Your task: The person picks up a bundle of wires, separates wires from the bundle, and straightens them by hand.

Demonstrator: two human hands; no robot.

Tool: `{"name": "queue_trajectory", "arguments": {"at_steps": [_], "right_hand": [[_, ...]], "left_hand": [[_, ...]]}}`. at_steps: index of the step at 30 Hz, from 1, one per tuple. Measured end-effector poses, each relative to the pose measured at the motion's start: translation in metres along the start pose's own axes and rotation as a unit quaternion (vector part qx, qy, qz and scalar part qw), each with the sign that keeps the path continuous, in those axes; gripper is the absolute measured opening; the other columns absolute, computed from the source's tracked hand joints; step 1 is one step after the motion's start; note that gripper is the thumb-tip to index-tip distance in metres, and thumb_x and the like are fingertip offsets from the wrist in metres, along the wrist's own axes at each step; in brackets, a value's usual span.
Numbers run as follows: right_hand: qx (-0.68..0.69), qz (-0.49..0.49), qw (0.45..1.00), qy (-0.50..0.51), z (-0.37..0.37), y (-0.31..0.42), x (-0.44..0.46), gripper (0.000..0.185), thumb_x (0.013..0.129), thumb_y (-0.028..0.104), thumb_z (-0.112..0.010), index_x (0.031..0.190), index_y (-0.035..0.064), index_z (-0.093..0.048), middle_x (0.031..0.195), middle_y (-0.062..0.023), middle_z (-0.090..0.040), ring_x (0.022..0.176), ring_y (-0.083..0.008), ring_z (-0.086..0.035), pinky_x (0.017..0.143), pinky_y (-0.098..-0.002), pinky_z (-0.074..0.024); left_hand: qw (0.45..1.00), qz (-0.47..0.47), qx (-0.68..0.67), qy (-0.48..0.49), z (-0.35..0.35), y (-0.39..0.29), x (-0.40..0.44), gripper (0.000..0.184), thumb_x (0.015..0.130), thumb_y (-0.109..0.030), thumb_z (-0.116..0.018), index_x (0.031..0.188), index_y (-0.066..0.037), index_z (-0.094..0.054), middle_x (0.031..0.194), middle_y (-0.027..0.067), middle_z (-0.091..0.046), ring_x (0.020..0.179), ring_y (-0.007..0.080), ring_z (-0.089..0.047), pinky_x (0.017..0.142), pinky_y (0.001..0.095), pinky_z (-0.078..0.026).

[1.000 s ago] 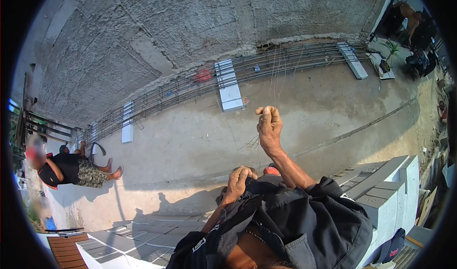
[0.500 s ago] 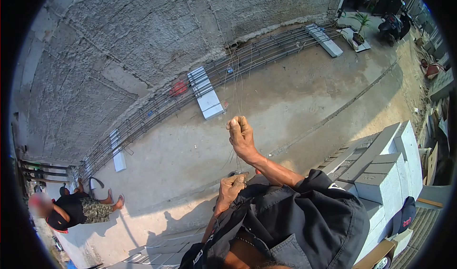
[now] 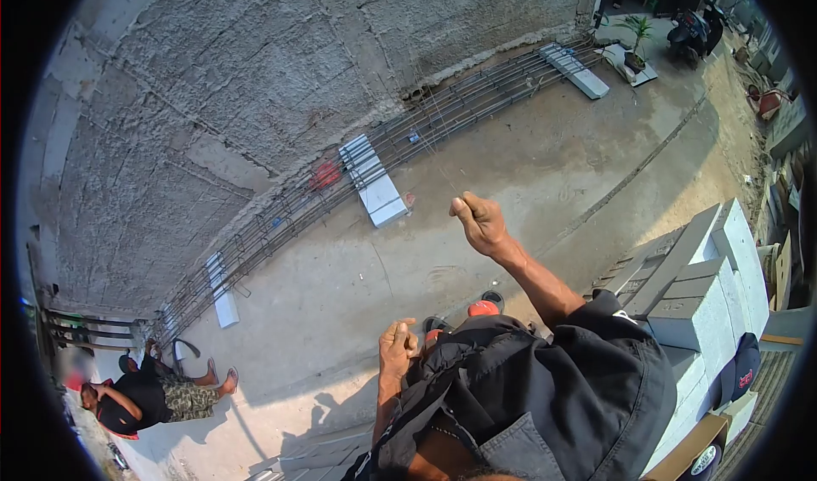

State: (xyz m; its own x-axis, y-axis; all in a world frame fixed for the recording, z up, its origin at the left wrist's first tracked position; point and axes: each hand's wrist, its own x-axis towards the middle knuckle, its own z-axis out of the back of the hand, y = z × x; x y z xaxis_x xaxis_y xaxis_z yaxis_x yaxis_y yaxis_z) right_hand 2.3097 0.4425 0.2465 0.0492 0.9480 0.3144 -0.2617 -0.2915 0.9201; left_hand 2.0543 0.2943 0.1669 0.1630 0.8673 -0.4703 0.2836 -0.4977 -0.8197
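My right hand [image 3: 481, 223] is raised over the concrete floor, its fingers closed on thin wire [image 3: 438, 153]. The wire runs up and left from the fist and fades against the wall. Lower and closer to my body, my left hand [image 3: 397, 350] is closed, thumb against the fingers; what it grips is too small to make out. Beyond my hands, a long rebar cage [image 3: 464, 98] lies along the foot of the rough wall, resting on pale blocks such as the middle one [image 3: 383, 200].
Stacked light blocks [image 3: 694, 311] stand close on my right, with a dark cap [image 3: 740, 369] beside them. A person in camouflage shorts [image 3: 187, 393] is low down at the left. A potted plant [image 3: 635, 56] and a motorbike [image 3: 694, 34] stand at the far right.
My right hand has moved right and slightly up, away from my left hand. My left hand has shifted slightly left and down. The wires seen between the hands no longer show there.
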Motion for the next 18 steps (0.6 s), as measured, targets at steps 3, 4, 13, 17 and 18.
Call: {"name": "queue_trajectory", "arguments": {"at_steps": [3,4,13,17,18], "right_hand": [[-0.101,0.081,0.98,0.148,-0.002,0.022,-0.019,0.031,0.091,0.023,-0.048,0.068,0.0026,-0.044,0.059,-0.0106,-0.047,0.054,-0.0257,-0.046,0.053,-0.0362,-0.0391],[-0.121,0.113,0.966,0.199,-0.014,0.03,-0.027,0.031,0.09,0.024,-0.048,0.068,0.0031,-0.044,0.061,-0.0122,-0.048,0.056,-0.0287,-0.048,0.053,-0.0381,-0.0398],[-0.136,0.139,0.885,0.423,-0.046,-0.008,-0.085,0.023,0.087,0.025,-0.051,0.076,0.0051,-0.05,0.061,-0.0144,-0.053,0.056,-0.0371,-0.051,0.051,-0.0418,-0.0414],[0.057,0.147,0.84,0.519,-0.023,0.002,-0.08,0.017,0.082,0.016,-0.052,0.089,0.002,-0.058,0.076,-0.0193,-0.06,0.07,-0.0376,-0.056,0.059,-0.0429,-0.0436],[-0.011,0.142,0.827,0.543,-0.02,-0.004,-0.083,0.018,0.082,0.017,-0.051,0.088,0.0018,-0.058,0.076,-0.0193,-0.06,0.071,-0.0378,-0.056,0.06,-0.0429,-0.0438]], "left_hand": [[0.997,0.07,0.038,-0.009,0.029,0.007,0.005,0.028,0.092,-0.028,-0.048,0.089,-0.002,-0.058,0.051,-0.0049,-0.035,0.042,0.0041,-0.03,0.038,0.0196,-0.023],[0.994,0.097,0.056,0.0,0.027,0.004,0.005,0.03,0.092,-0.029,-0.048,0.086,-0.002,-0.058,0.049,-0.0061,-0.032,0.043,0.0037,-0.029,0.038,0.0196,-0.022],[0.878,-0.076,0.473,0.01,0.009,-0.053,-0.024,0.028,0.088,-0.026,-0.049,0.083,-0.001,-0.063,0.05,0.0037,-0.039,0.048,0.0099,-0.036,0.046,0.0293,-0.032],[0.916,-0.012,0.391,0.089,0.031,-0.043,-0.038,0.029,0.088,-0.022,-0.049,0.105,-0.003,-0.062,0.064,0.0074,-0.059,0.055,0.0097,-0.043,0.051,0.027,-0.038],[0.907,-0.036,0.411,0.084,0.033,-0.045,-0.045,0.028,0.088,-0.021,-0.049,0.105,-0.003,-0.062,0.069,0.0077,-0.062,0.057,0.0096,-0.046,0.054,0.026,-0.04]]}}
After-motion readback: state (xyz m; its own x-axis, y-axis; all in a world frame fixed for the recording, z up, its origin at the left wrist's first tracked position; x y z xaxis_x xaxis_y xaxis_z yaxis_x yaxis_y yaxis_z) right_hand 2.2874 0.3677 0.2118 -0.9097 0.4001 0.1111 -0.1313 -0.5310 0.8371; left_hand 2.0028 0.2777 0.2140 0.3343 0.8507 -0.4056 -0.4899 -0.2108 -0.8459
